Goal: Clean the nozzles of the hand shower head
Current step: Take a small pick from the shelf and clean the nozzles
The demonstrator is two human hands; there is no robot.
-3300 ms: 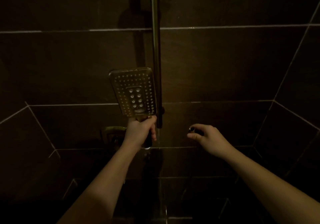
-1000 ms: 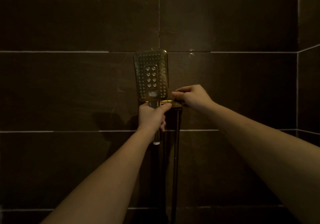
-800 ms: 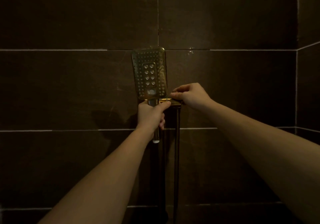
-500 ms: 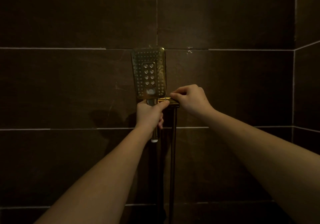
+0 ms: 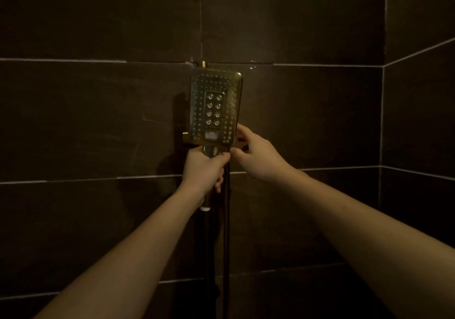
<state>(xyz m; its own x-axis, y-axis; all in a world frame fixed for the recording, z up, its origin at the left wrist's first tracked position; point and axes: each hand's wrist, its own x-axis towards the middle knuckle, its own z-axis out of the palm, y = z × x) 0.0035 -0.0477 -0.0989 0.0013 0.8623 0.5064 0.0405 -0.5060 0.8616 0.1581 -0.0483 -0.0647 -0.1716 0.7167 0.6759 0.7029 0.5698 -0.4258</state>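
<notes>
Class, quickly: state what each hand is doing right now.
Left hand: grips the hand shower by its handle.
Right hand: fingers loosely curled beside the shower head's lower right edge; whether it holds anything cannot be told.

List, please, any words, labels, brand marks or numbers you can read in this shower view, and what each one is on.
None can be read.
The pale patch low on the face of the hand shower head may be a mark or a switch; it is too dim and blurred to tell.
The dark wall tiles show no lettering.
</notes>
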